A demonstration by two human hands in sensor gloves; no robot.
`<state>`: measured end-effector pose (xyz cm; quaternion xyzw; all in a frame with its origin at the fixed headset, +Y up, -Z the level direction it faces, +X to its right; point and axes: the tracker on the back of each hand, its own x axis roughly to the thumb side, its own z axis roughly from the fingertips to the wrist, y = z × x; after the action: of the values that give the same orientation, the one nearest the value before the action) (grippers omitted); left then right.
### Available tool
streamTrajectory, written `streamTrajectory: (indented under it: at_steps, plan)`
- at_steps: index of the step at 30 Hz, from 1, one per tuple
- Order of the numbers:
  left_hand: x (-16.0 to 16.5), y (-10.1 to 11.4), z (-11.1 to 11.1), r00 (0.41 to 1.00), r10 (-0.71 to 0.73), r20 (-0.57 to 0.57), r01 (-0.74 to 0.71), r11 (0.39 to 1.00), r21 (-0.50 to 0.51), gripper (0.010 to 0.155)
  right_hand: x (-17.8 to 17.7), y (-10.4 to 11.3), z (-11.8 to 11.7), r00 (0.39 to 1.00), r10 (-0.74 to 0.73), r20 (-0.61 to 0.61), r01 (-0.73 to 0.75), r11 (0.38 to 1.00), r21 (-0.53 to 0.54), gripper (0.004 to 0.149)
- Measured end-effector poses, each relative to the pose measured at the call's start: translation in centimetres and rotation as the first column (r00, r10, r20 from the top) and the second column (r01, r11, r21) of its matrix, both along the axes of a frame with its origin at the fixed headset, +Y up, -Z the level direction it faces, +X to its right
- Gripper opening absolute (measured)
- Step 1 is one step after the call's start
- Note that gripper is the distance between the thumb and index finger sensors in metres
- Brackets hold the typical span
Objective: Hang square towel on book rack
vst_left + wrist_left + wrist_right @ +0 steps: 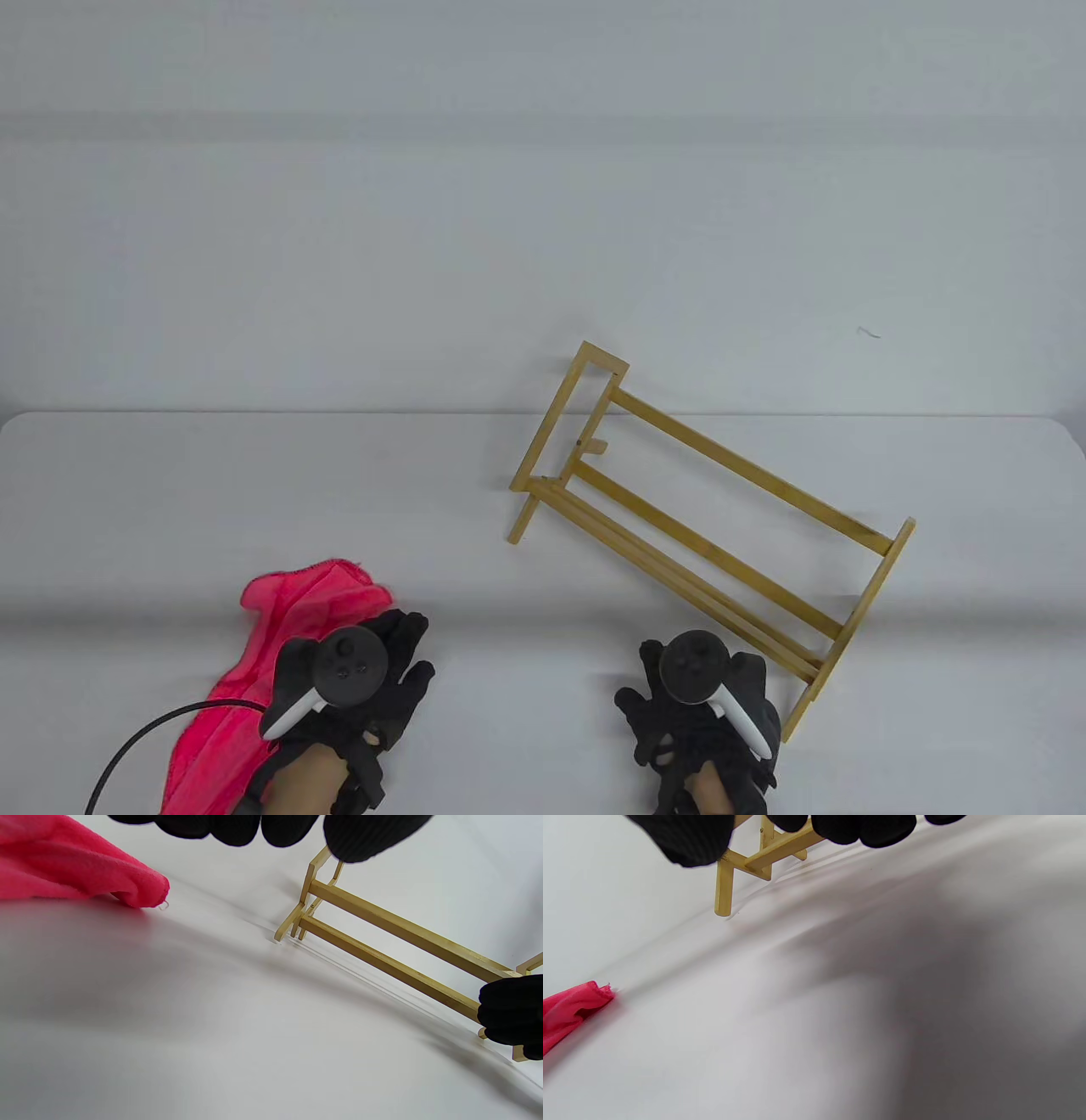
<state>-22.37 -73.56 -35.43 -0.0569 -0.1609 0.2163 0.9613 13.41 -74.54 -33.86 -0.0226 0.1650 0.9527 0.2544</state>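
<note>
The towel (254,671), red and crumpled, is lying at the tabletop's (475,543) near-left edge, stretching from about 11 o'clock of the left hand (356,688) down past its 8 o'clock side. That hand is sitting over the towel's right edge in the table view, fingers spread loosely toward 1 o'clock. In the left wrist view its fingertips (237,827) are hanging above bare tabletop, with the towel (85,870) off at 10 o'clock and nothing between them, so this grip is looking released and is not grasping the cloth.

The rack (713,526), a bamboo frame, is standing on the tabletop at a slant, running from 11 o'clock to 5 o'clock, well apart from the towel. The right hand (704,713) is resting just beside the rack's near end post, which is at its 3 o'clock. In the right wrist view its fingertips (861,827) are spread above the tabletop with the rack (746,857) beyond them at 12 o'clock; this grip is also released, holding nothing. The towel's tip (572,1005) is showing at 9 o'clock there.
</note>
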Motion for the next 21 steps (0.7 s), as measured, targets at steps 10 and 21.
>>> streamTrajectory:
  at_steps: [10,21]
  plan:
    - [-0.07,-0.05,0.05,1.0,0.028,-0.002,-0.028,1.0,-0.003,0.062,-0.3,-0.04,0.06,1.0,0.0,-0.01,0.0,1.0,-0.003,0.072]
    - [0.08,-0.57,-0.1,1.0,0.011,0.012,-0.011,1.0,-0.029,0.062,-0.37,-0.27,-0.08,1.0,0.001,-0.013,-0.001,1.0,-0.014,0.072]
